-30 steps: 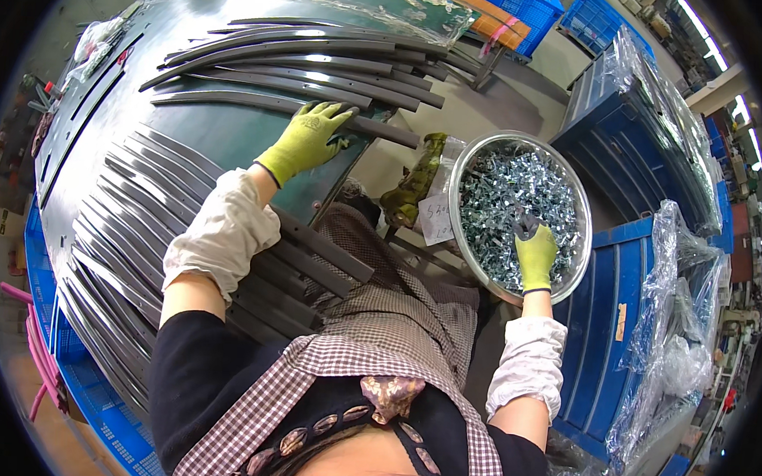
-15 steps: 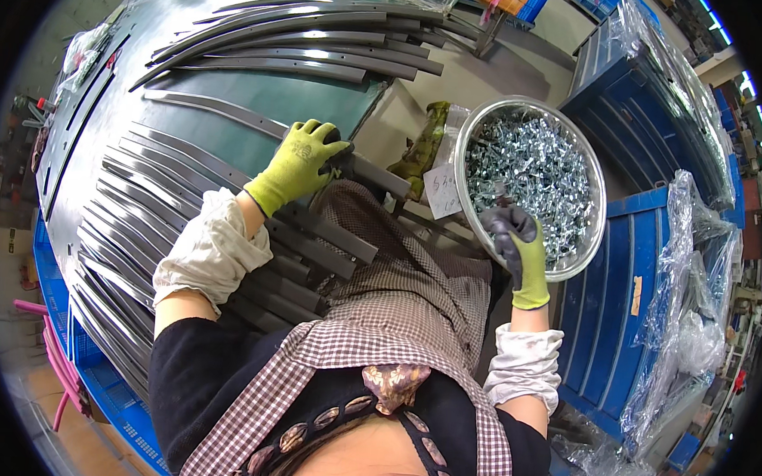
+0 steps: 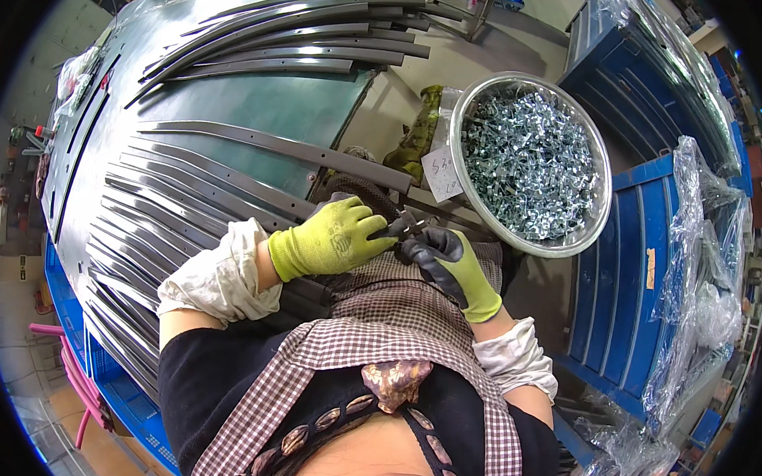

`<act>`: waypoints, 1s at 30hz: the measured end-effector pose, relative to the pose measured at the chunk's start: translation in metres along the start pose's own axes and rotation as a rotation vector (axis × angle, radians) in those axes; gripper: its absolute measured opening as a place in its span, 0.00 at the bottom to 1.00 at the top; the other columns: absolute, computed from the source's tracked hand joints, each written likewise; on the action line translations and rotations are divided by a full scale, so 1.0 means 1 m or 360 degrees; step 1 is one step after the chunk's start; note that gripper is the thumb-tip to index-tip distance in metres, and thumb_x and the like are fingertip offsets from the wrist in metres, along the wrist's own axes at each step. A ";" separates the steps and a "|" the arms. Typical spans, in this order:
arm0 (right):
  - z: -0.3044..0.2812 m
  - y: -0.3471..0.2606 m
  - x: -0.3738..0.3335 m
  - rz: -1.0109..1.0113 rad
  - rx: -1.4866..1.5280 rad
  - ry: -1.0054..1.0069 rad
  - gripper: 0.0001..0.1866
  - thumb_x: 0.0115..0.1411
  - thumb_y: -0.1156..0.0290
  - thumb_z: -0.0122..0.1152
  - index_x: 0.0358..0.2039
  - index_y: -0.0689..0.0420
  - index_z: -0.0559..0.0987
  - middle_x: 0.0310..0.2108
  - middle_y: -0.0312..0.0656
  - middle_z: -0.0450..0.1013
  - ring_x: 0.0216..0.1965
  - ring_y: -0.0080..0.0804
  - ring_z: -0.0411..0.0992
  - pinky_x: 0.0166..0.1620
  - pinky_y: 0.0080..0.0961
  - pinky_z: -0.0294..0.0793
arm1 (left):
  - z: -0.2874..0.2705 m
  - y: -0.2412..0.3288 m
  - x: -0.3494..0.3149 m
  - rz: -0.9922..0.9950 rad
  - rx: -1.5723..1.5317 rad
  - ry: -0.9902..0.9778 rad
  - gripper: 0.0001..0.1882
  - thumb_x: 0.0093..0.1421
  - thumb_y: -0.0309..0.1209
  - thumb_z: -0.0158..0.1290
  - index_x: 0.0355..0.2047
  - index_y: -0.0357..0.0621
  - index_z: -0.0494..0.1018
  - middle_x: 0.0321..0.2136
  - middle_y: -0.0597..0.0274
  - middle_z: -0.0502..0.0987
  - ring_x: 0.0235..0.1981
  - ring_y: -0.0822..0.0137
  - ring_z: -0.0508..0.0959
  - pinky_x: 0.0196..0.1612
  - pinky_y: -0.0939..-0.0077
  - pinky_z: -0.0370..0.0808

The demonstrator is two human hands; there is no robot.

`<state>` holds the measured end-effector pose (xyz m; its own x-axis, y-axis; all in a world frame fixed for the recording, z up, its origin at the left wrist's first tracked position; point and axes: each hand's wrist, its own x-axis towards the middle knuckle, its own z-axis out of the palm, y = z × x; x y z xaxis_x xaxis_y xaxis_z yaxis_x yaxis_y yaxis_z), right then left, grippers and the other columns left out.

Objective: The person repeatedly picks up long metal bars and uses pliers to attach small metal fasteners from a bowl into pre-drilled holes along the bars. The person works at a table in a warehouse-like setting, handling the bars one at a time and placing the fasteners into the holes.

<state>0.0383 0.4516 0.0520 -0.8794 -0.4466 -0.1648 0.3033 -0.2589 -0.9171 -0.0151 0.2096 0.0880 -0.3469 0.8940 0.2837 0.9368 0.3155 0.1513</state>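
Both hands wear yellow-green gloves with dark palms and meet above my lap. My left hand (image 3: 333, 240) is closed around the end part of a dark, curved strip (image 3: 267, 195), whose far end lies on the table. Close beside it, my right hand (image 3: 455, 269) pinches at the strip's end, where a small metal clip (image 3: 413, 226) shows between the fingers. Fingers cover part of the clip, so how it sits on the strip is unclear. A round bowl (image 3: 602, 217) full of small shiny metal clips (image 3: 532, 160) stands to the right.
Many similar dark strips (image 3: 154, 217) lie side by side on the green table (image 3: 250, 102), their ends overhanging its edge toward me. Another pile of strips (image 3: 279, 47) lies farther back. Blue metal bins (image 3: 624, 285) with clear plastic wrap (image 3: 689, 280) stand at the right.
My right hand has come from the bowl, leftward to the strip's end. My left hand has moved nearer to me and right, from the strip behind to this one.
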 end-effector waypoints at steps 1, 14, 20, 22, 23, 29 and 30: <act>0.002 0.003 0.000 0.0004 0.0093 0.0049 0.12 0.61 0.72 0.65 0.42 0.66 0.79 0.32 0.28 0.73 0.30 0.09 0.62 0.33 0.09 0.63 | 0.003 0.000 -0.001 -0.0029 -0.0016 -0.0005 0.17 0.45 0.37 0.64 0.38 0.49 0.81 0.36 0.63 0.76 0.33 0.62 0.77 0.37 0.67 0.75; -0.005 0.001 0.017 -0.0038 -0.0935 0.0050 0.34 0.46 0.59 0.80 0.49 0.64 0.78 0.40 0.46 0.80 0.41 0.27 0.78 0.46 0.28 0.76 | 0.007 -0.010 0.007 0.0179 -0.0008 -0.0086 0.17 0.48 0.34 0.57 0.40 0.52 0.81 0.36 0.66 0.75 0.35 0.65 0.76 0.41 0.67 0.75; -0.017 0.015 0.023 -0.0193 -0.0588 -0.0064 0.28 0.46 0.61 0.79 0.45 0.63 0.80 0.36 0.43 0.81 0.35 0.23 0.76 0.44 0.27 0.75 | 0.006 -0.015 0.007 0.0191 -0.0032 -0.0174 0.16 0.52 0.34 0.55 0.42 0.54 0.80 0.37 0.65 0.75 0.37 0.65 0.76 0.43 0.67 0.74; -0.014 0.004 0.021 -0.0077 -0.0620 -0.0036 0.27 0.47 0.63 0.79 0.45 0.63 0.80 0.35 0.43 0.81 0.35 0.22 0.76 0.44 0.27 0.75 | 0.005 -0.019 0.006 0.0182 -0.0035 -0.0255 0.16 0.53 0.35 0.55 0.43 0.54 0.80 0.39 0.65 0.75 0.38 0.65 0.76 0.44 0.66 0.74; -0.014 0.000 0.020 -0.0019 -0.0636 -0.0022 0.27 0.47 0.63 0.79 0.45 0.63 0.81 0.35 0.43 0.81 0.35 0.21 0.76 0.44 0.27 0.75 | 0.003 -0.020 0.007 0.0167 -0.0057 -0.0288 0.17 0.52 0.35 0.56 0.44 0.54 0.79 0.39 0.65 0.75 0.39 0.64 0.76 0.44 0.66 0.74; -0.028 0.005 0.031 -0.0183 -0.0639 0.0360 0.21 0.52 0.70 0.74 0.46 0.65 0.81 0.37 0.40 0.83 0.37 0.21 0.78 0.42 0.21 0.76 | -0.009 -0.069 0.003 -0.0339 -0.0049 -0.0058 0.34 0.40 0.35 0.68 0.51 0.47 0.75 0.49 0.55 0.75 0.50 0.53 0.75 0.56 0.58 0.71; -0.029 0.005 0.034 -0.0139 -0.0453 0.0407 0.21 0.52 0.71 0.74 0.46 0.65 0.81 0.38 0.40 0.83 0.37 0.21 0.79 0.41 0.20 0.76 | -0.006 -0.077 0.002 -0.0478 -0.0017 -0.0032 0.35 0.39 0.34 0.68 0.51 0.45 0.76 0.51 0.52 0.75 0.52 0.50 0.74 0.57 0.56 0.70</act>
<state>-0.0006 0.4605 0.0313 -0.9713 -0.1965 -0.1337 0.1408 -0.0224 -0.9898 -0.0886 0.1854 0.0827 -0.6074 0.7673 0.2057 0.7918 0.5637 0.2352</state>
